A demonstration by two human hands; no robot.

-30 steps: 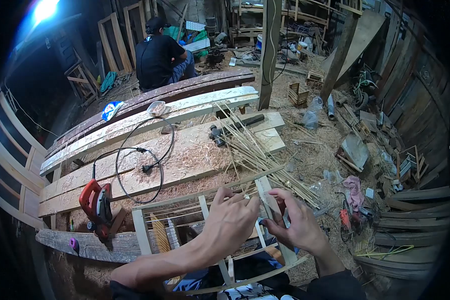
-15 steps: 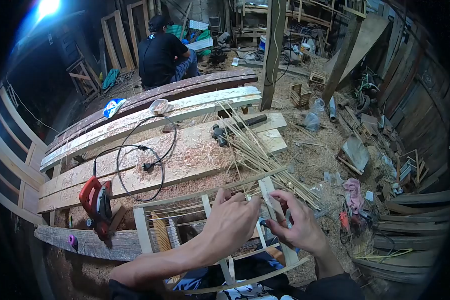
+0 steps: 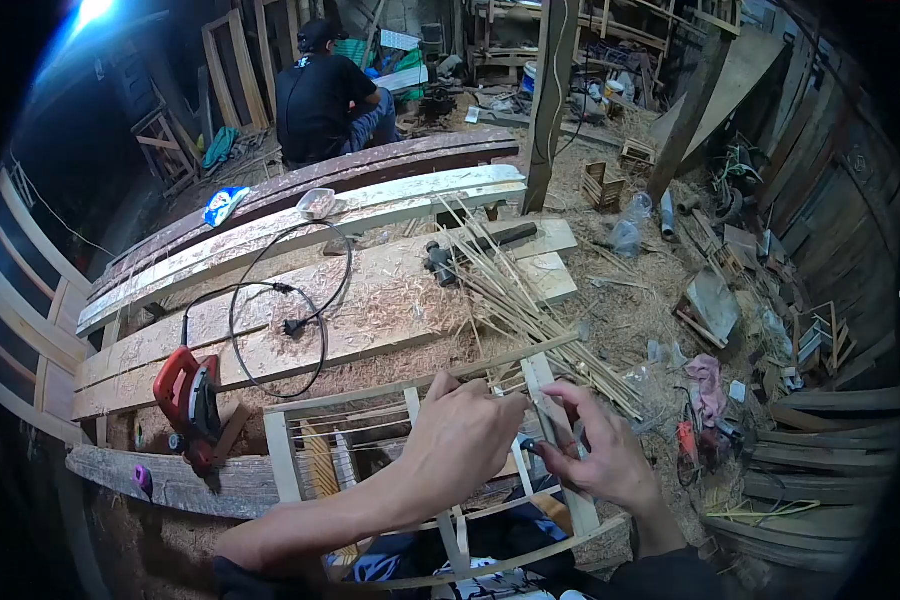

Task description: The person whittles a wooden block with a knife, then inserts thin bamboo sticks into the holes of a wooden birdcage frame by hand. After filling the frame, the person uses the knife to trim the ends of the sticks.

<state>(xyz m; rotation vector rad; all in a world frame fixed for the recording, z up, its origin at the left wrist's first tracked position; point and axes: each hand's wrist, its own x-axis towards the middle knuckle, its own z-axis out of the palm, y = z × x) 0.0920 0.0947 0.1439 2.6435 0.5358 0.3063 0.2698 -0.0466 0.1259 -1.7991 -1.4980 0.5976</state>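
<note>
The slatted wooden frame (image 3: 283, 460) lay beneath both hands, probably light and stiff, its thin slats breakable; the thicker rails offered the safer hold. The left hand (image 3: 460, 435) was curled, its pinch hidden; the right hand (image 3: 610, 460) was bent beside a crosspiece (image 3: 543, 385), grip unclear. Beyond the left hand, a plastic tub (image 3: 317, 204) seemingly held shavings.

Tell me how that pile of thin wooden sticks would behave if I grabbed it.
The thin wooden sticks look long and slender, so they're probably light and a bit springy. They lie loose and crossed, with no tie visible, so they may splay or slip apart. Some cross the hammer, so lifting them might nudge it.
</note>
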